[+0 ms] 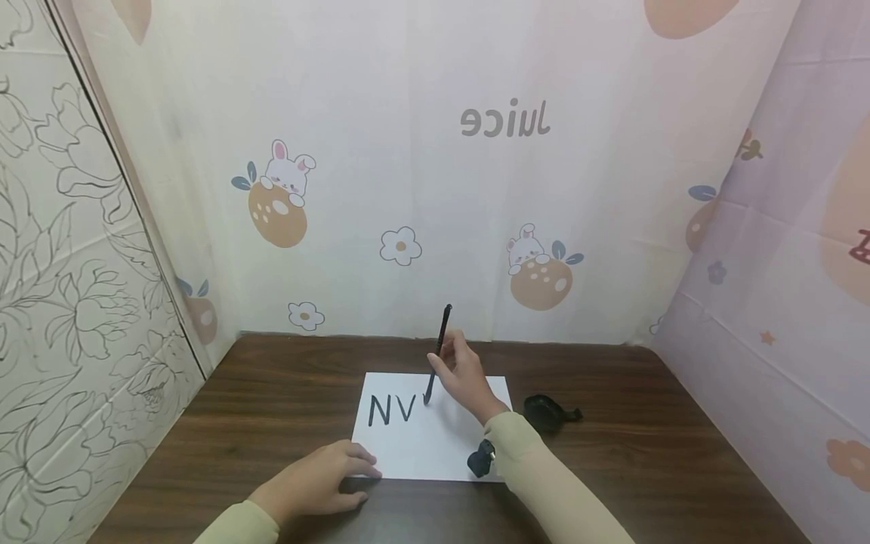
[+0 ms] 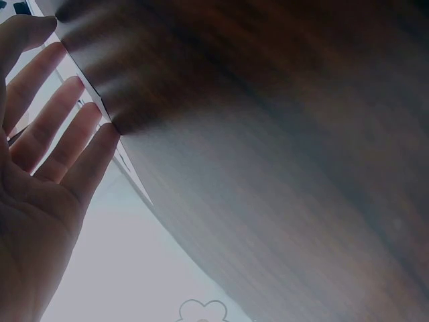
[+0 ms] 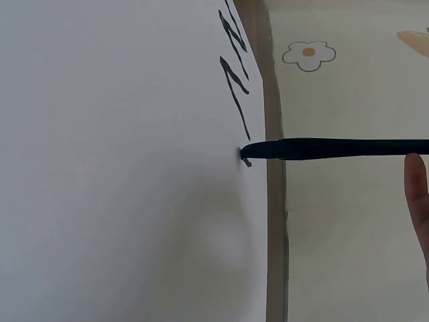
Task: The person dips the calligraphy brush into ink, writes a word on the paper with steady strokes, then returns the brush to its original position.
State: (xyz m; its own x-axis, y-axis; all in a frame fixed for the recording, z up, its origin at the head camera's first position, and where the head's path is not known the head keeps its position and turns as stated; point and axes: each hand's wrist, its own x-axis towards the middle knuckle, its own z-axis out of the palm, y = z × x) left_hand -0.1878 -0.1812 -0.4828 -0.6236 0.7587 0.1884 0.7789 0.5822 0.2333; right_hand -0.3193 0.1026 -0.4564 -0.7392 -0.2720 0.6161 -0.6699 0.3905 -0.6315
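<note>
My right hand (image 1: 465, 372) pinches a slim black brush (image 1: 440, 340) in its fingers, the shaft standing nearly upright. In the right wrist view the dark brush tip (image 3: 258, 151) meets the sheet at a short fresh stroke. The white paper (image 1: 435, 453) lies on the table with a large black N and V at its upper left, and the new stroke is just right of the V. My left hand (image 1: 319, 476) rests at the paper's lower left corner, fingers extended over its edge. In the left wrist view those fingertips (image 2: 110, 134) press along the paper's edge.
A small black dish (image 1: 544, 412) with a short handle stands right of the paper. The brown wooden table (image 1: 272, 400) ends at a printed curtain (image 1: 408, 189) behind, with more cloth on both sides. A black wrist camera (image 1: 481, 459) sits on the right sleeve.
</note>
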